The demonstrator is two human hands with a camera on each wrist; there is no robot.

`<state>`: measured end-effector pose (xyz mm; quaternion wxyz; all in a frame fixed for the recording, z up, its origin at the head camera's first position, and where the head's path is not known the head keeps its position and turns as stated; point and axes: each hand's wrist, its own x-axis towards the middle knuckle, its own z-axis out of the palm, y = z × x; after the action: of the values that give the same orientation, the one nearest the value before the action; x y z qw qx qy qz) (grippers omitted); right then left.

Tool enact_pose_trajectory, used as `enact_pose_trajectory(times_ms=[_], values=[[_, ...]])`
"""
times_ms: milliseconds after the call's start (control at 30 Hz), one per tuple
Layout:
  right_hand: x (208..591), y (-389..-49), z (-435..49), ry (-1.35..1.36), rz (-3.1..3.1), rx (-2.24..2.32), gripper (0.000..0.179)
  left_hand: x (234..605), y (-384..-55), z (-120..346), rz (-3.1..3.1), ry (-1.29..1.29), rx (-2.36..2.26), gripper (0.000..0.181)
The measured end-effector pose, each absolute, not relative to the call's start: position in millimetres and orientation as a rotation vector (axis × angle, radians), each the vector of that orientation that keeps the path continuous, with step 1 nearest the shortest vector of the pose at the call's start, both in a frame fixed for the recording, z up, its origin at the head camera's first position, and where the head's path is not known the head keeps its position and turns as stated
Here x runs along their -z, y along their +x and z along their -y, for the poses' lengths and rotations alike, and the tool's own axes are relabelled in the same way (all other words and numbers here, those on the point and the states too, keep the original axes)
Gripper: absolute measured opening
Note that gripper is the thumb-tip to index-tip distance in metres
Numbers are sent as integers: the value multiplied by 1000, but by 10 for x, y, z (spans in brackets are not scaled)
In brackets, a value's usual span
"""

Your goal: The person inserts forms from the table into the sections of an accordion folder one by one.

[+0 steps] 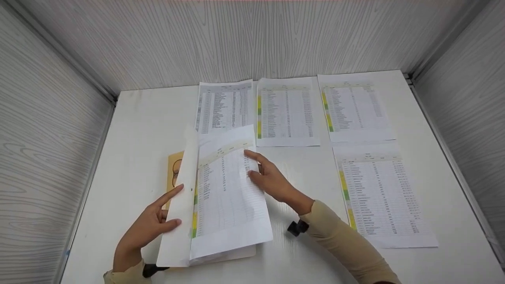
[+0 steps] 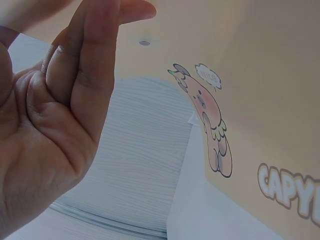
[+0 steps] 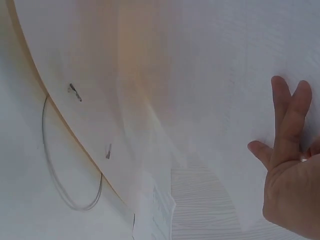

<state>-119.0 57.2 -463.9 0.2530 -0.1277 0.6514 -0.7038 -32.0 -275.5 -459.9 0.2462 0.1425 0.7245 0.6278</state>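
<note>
A folder (image 1: 175, 244) stands partly open in front of me, the plain white inside of its cover facing up. My left hand (image 1: 144, 227) grips that cover's left edge, thumb and index finger on the white side. In the left wrist view, the cover's tan outside (image 2: 270, 100) carries a cartoon animal (image 2: 205, 105) and the letters "CAPY". My right hand (image 1: 276, 181) holds a printed sheet (image 1: 225, 205) by its right edge, thumb and index finger on the print. Other fingers (image 3: 290, 120) show behind the sheet in the right wrist view. The sheet bows upward beside the cover.
Three printed sheets lie along the table's back: a left one (image 1: 225, 106), a middle one (image 1: 288, 114) and a right one (image 1: 355, 110). Another sheet (image 1: 382, 197) lies nearer on the right. A thin cord loop (image 3: 55, 180) hangs off the folder's edge. Grey wood-grain panels (image 1: 252, 39) enclose the table.
</note>
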Motion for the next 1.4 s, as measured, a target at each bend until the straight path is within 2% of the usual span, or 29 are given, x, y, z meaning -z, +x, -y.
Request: enact_pose_trajectory(times_ms=[567, 800, 1033, 1400], values=[[4831, -1055, -124, -263, -2078, 1913, 53, 4601, -310, 2710, -2035, 415, -1707, 78], [4825, -1059, -263, -371, -2088, 1685, 54, 4604, -319, 2714, -2004, 399, -1712, 79], [4816, -924, -469, -393, -1968, 1646, 50, 4600, -335, 2707, -1966, 432, -1731, 79], [4852, -806, -305, -372, -2083, 1705, 49, 4591, -294, 2697, -2131, 418, -1668, 78]])
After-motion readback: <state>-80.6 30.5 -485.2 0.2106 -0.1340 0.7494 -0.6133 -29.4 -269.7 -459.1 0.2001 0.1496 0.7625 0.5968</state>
